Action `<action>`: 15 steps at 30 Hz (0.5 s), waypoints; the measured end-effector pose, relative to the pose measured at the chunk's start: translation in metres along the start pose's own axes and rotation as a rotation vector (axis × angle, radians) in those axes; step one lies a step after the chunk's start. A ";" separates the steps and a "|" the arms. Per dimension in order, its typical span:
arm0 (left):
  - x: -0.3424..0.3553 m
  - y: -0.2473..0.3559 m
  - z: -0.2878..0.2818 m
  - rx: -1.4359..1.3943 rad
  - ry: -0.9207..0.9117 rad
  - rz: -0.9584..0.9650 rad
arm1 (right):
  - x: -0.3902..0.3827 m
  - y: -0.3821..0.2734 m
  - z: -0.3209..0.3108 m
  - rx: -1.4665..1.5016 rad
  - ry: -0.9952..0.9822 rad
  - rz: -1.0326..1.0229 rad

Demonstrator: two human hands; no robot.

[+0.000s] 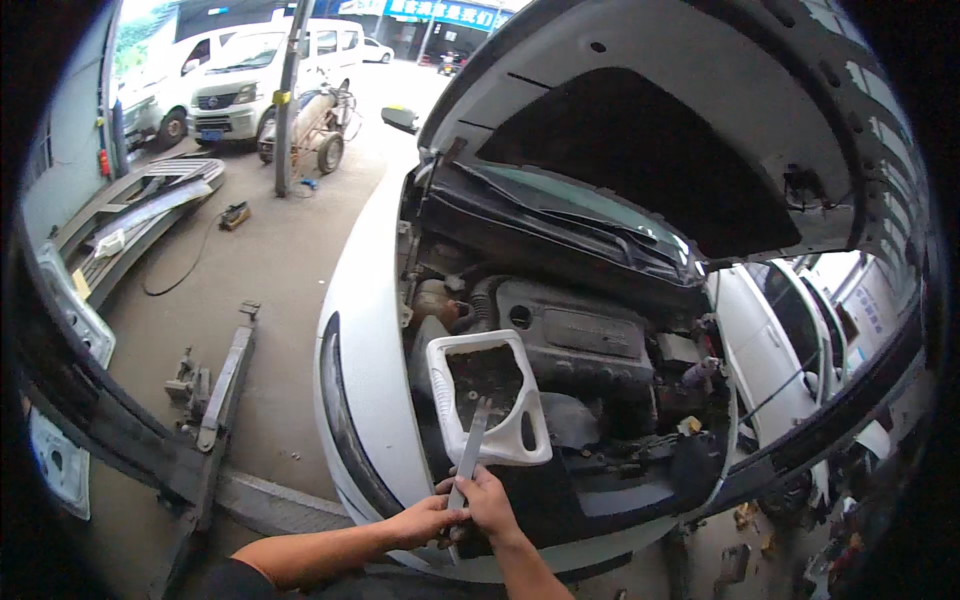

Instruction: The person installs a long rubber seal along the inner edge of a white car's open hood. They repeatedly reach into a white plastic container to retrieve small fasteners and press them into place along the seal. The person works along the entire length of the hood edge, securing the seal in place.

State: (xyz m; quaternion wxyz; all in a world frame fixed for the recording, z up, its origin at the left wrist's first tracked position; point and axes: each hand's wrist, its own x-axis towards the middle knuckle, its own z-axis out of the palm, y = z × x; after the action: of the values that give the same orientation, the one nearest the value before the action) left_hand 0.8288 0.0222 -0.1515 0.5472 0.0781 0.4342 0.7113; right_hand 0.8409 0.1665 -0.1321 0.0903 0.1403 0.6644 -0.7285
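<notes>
Both my hands are closed around a long flat grey metal tool, held over the front edge of the engine bay. Its narrow far end looks notched, but its exact kind is unclear. My right hand grips the shaft between thumb and fingers. Just left and below, my left hand closes around the lower end, which the fingers partly hide. The tool's tip reaches over a cut-open white plastic jug with a side handle. Small dark pieces, too small to name, lie inside it. The jug rests at the near left of the engine bay.
A black engine cover lies beyond the jug, under the raised hood. The white fender borders the bay on the left. Metal lift arms cross the floor at left. A post and wheeled cart stand farther back.
</notes>
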 end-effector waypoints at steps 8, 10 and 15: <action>-0.015 -0.021 -0.028 0.261 0.127 0.127 | -0.021 0.006 -0.002 0.004 0.237 -0.192; -0.021 -0.011 -0.038 0.192 0.179 0.177 | -0.029 0.010 0.001 -0.008 0.213 -0.229; -0.010 0.016 -0.035 0.255 0.066 0.291 | -0.044 0.033 0.017 -0.172 0.237 -0.214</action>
State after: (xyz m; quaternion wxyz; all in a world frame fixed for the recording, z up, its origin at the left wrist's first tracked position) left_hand 0.8010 -0.0048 -0.1582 0.4098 0.1855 0.5226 0.7242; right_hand 0.8912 0.1436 -0.1472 -0.0551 0.1452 0.7416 -0.6526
